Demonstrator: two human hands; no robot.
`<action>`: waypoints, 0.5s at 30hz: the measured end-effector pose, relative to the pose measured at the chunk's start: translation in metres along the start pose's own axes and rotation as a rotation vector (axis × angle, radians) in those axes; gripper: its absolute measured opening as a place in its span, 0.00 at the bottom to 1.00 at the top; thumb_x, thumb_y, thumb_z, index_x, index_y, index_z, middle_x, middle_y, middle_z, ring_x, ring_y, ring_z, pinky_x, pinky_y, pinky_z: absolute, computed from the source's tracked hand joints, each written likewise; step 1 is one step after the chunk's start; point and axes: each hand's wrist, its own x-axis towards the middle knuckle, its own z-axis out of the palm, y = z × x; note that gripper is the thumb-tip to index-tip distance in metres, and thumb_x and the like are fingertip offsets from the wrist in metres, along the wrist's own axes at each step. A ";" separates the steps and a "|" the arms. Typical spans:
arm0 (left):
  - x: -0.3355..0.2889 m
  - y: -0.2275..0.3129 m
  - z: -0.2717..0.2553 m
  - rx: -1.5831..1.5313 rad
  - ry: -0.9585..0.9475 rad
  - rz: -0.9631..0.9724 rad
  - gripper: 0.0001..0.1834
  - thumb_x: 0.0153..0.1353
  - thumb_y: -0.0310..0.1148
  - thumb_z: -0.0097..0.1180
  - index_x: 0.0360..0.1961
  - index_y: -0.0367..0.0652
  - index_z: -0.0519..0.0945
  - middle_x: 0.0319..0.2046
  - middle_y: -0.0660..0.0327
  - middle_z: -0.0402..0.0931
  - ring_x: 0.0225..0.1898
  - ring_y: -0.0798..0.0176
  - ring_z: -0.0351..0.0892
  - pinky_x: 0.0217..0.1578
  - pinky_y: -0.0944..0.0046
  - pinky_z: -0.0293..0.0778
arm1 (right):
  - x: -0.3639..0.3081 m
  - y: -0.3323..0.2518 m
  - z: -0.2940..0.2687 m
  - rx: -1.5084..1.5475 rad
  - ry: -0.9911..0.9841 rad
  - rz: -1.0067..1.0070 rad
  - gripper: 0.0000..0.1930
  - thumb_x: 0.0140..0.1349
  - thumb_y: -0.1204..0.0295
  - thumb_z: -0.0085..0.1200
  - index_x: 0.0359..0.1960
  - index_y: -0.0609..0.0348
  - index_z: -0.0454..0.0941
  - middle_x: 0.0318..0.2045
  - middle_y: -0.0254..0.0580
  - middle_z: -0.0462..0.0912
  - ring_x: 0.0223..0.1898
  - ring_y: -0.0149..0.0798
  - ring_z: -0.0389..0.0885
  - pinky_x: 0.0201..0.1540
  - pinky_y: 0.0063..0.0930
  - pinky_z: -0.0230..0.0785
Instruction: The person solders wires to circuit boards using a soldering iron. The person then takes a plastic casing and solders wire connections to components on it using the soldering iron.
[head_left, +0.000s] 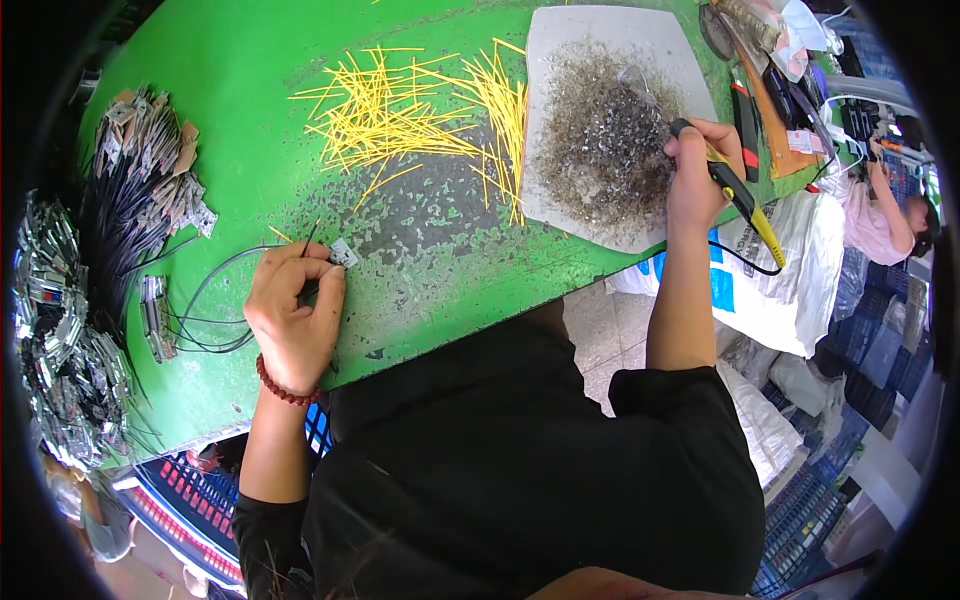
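Observation:
At the table's left-middle, my left hand (292,300) has its fingers closed around a thin black wire, with a small silvery metal piece (343,253) showing beside the fingertips. A loop of black wire (215,270) trails leftward from it to a metal part (157,318) lying on the table. My right hand (698,170) grips a soldering iron (735,187) with a black and yellow handle over the right edge of a grey board (545,195). Dark grit and shiny metal bits (605,140) cover the board's middle. The iron's tip is hard to make out among them.
Thin yellow sticks (395,120) lie scattered on the green table (240,90), left of the board. Bundles of black wires with metal ends (145,170) and silvery parts (70,350) fill the left edge. A cutter knife (744,125) and other items lie right. White sacks (780,290) stand below.

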 end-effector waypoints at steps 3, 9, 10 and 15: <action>0.000 0.000 0.001 -0.007 0.003 0.000 0.04 0.47 0.18 0.62 0.25 0.34 0.80 0.31 0.52 0.80 0.33 0.57 0.79 0.36 0.63 0.75 | -0.001 0.003 -0.004 0.001 0.014 -0.008 0.03 0.56 0.80 0.54 0.31 0.64 0.74 0.21 0.37 0.78 0.23 0.27 0.77 0.28 0.19 0.67; 0.000 0.000 0.000 -0.018 0.004 0.013 0.04 0.47 0.17 0.62 0.25 0.34 0.79 0.32 0.53 0.80 0.33 0.56 0.79 0.36 0.62 0.75 | 0.002 -0.002 0.001 -0.011 0.010 0.017 0.03 0.56 0.80 0.55 0.31 0.64 0.75 0.21 0.37 0.78 0.23 0.27 0.77 0.29 0.19 0.68; 0.000 -0.001 0.001 -0.013 0.004 0.012 0.04 0.47 0.17 0.61 0.24 0.34 0.79 0.32 0.53 0.80 0.33 0.56 0.78 0.36 0.62 0.75 | 0.002 0.002 0.001 0.014 0.014 0.022 0.03 0.55 0.80 0.55 0.31 0.63 0.75 0.21 0.37 0.78 0.23 0.27 0.77 0.29 0.20 0.68; -0.002 -0.001 -0.001 -0.035 0.009 0.003 0.04 0.47 0.17 0.61 0.24 0.34 0.78 0.32 0.53 0.80 0.33 0.56 0.79 0.36 0.63 0.75 | -0.001 0.004 -0.005 -0.004 0.083 -0.006 0.03 0.55 0.79 0.54 0.31 0.63 0.75 0.21 0.37 0.78 0.22 0.28 0.77 0.30 0.20 0.68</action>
